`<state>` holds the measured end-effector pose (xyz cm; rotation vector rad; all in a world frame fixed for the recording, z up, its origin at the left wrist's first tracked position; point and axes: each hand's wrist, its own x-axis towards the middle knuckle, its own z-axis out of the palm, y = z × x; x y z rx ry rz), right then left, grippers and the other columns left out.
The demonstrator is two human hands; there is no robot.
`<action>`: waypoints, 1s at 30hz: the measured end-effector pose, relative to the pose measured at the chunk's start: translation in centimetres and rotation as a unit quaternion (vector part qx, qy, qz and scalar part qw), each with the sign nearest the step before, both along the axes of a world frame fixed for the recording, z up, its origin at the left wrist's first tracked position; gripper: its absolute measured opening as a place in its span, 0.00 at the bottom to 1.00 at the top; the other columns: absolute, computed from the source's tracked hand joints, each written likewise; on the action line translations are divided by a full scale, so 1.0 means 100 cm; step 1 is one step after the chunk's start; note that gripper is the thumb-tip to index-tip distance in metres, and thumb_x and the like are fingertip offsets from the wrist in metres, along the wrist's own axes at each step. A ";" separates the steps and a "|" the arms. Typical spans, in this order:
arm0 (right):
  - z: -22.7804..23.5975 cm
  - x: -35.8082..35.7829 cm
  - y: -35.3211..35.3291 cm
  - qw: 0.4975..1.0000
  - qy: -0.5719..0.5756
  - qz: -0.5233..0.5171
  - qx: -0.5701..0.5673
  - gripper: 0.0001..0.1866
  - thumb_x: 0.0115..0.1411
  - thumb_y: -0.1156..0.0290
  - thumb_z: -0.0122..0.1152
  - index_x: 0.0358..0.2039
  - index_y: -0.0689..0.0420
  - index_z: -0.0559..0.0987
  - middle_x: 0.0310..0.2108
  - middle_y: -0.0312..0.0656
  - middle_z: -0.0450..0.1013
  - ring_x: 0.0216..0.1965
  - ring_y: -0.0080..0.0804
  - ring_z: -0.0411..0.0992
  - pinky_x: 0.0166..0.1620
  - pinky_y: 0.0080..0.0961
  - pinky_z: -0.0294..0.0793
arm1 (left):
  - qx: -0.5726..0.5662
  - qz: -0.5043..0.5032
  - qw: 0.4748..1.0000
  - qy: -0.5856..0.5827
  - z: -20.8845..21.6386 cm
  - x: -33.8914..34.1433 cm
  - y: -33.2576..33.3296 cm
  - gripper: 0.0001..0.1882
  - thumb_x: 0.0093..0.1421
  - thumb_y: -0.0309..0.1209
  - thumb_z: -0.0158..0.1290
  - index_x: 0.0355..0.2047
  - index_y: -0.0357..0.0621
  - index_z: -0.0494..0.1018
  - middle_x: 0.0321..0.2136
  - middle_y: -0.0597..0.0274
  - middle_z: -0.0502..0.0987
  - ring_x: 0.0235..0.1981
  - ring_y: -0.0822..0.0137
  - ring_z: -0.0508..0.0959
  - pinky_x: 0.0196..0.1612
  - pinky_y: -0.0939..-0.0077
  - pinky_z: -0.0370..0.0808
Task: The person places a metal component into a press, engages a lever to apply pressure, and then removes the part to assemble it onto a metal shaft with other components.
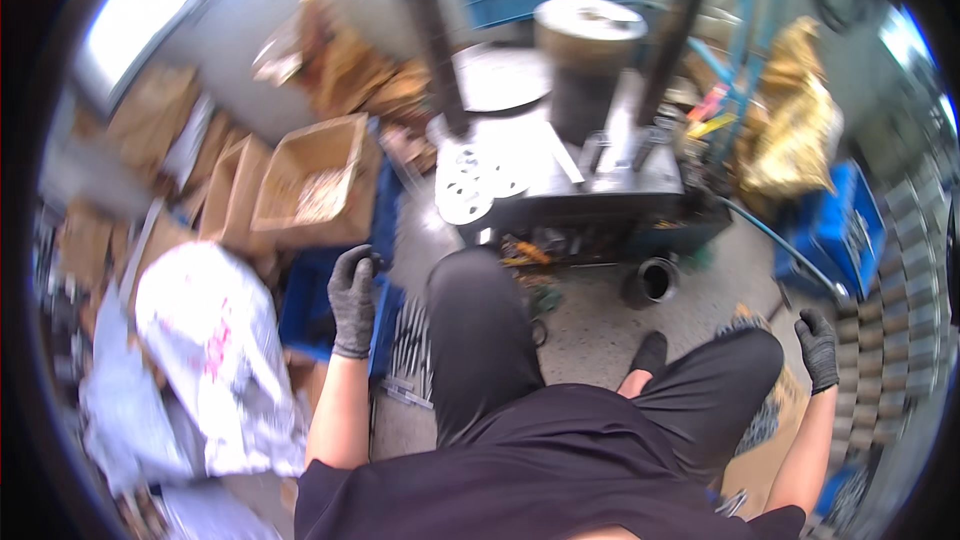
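Observation:
My left hand (352, 305), in a dark grey knit glove, hovers over a blue crate (308, 295) beside my left knee. Its fingers are loosely bent and apart, with nothing visible between them. On the far right, my right hand (818, 350) wears a matching glove and hangs beside rows of stacked metal parts (885, 340). Its fingers are loosely spread and hold nothing that I can see. In front of my knees stands a metal machine table (600, 185) with two dark upright posts. White discs with holes (465, 190) lie at its left corner.
Cardboard boxes (310, 180), one with small pieces inside, stand left of the machine. A white sack (210, 330) bulges at the left. Between my legs and the machine, a metal cylinder (655, 282) rests on the floor. A blue bin (835, 230) and gold sack (795, 120) stand right.

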<state>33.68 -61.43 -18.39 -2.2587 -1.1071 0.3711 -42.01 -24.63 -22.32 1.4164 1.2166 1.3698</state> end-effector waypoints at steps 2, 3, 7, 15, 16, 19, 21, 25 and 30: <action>0.011 -0.008 0.073 0.995 -0.002 0.089 -0.039 0.16 0.66 0.73 0.66 0.53 0.66 0.81 0.46 0.46 0.82 0.47 0.32 0.79 0.54 0.30 0.79 | -0.046 0.068 0.997 0.010 -0.047 -0.055 -0.030 0.11 0.72 0.29 0.57 0.51 0.37 0.79 0.40 0.61 0.82 0.41 0.69 0.82 0.46 0.72 0.80; 0.013 -0.016 0.110 0.988 -0.007 0.141 -0.068 0.16 0.65 0.74 0.67 0.52 0.66 0.81 0.45 0.46 0.82 0.47 0.32 0.79 0.54 0.30 0.79 | -0.077 0.103 0.992 -0.012 -0.075 -0.086 -0.052 0.11 0.72 0.29 0.57 0.51 0.37 0.79 0.40 0.61 0.82 0.41 0.69 0.82 0.46 0.72 0.80; -0.007 -0.052 0.214 0.961 0.057 0.243 -0.122 0.14 0.65 0.74 0.66 0.50 0.65 0.82 0.45 0.45 0.82 0.48 0.34 0.79 0.54 0.32 0.77 | -0.251 0.248 0.934 0.057 -0.172 -0.153 -0.145 0.14 0.70 0.33 0.56 0.50 0.35 0.79 0.36 0.60 0.82 0.37 0.68 0.82 0.46 0.72 0.80; -0.060 -0.111 0.267 0.849 0.119 0.342 -0.385 0.21 0.62 0.71 0.67 0.54 0.67 0.79 0.38 0.45 0.81 0.39 0.31 0.79 0.45 0.31 0.79 | -0.410 0.306 0.856 0.070 -0.310 -0.153 -0.297 0.18 0.67 0.38 0.58 0.50 0.37 0.79 0.38 0.56 0.84 0.35 0.66 0.84 0.40 0.69 0.79; -0.063 -0.099 0.266 0.850 0.153 0.341 -0.371 0.23 0.62 0.71 0.66 0.56 0.66 0.78 0.37 0.44 0.80 0.36 0.29 0.77 0.44 0.30 0.78 | -0.435 0.276 0.853 0.086 -0.327 -0.144 -0.297 0.20 0.67 0.39 0.58 0.51 0.38 0.80 0.39 0.54 0.85 0.38 0.63 0.85 0.43 0.67 0.80; -0.072 -0.084 0.268 0.892 0.140 0.297 -0.309 0.22 0.63 0.71 0.64 0.57 0.65 0.78 0.36 0.42 0.79 0.34 0.29 0.76 0.42 0.30 0.78 | -0.468 0.205 0.826 0.238 -0.336 -0.120 -0.286 0.22 0.65 0.40 0.59 0.55 0.41 0.79 0.45 0.46 0.85 0.46 0.52 0.85 0.52 0.62 0.79; -0.073 -0.071 0.262 0.906 0.134 0.277 -0.291 0.22 0.64 0.70 0.64 0.57 0.64 0.78 0.36 0.41 0.79 0.34 0.29 0.76 0.42 0.29 0.77 | -0.497 0.159 0.815 0.251 -0.328 -0.105 -0.260 0.24 0.64 0.43 0.59 0.56 0.42 0.79 0.49 0.41 0.84 0.53 0.46 0.83 0.57 0.59 0.77; -0.079 -0.056 0.244 0.905 0.177 0.225 -0.316 0.21 0.64 0.68 0.64 0.57 0.62 0.79 0.35 0.40 0.80 0.33 0.29 0.77 0.38 0.27 0.76 | -0.509 0.084 0.813 0.270 -0.355 -0.114 -0.234 0.26 0.61 0.43 0.61 0.58 0.48 0.79 0.53 0.39 0.82 0.56 0.44 0.81 0.60 0.55 0.76; -0.091 -0.015 0.212 0.910 0.188 0.171 -0.327 0.20 0.66 0.67 0.63 0.56 0.60 0.78 0.34 0.40 0.81 0.30 0.29 0.78 0.34 0.27 0.74 | -0.506 0.069 0.794 0.329 -0.387 -0.107 -0.203 0.25 0.59 0.32 0.55 0.58 0.47 0.78 0.52 0.37 0.81 0.57 0.42 0.80 0.59 0.54 0.77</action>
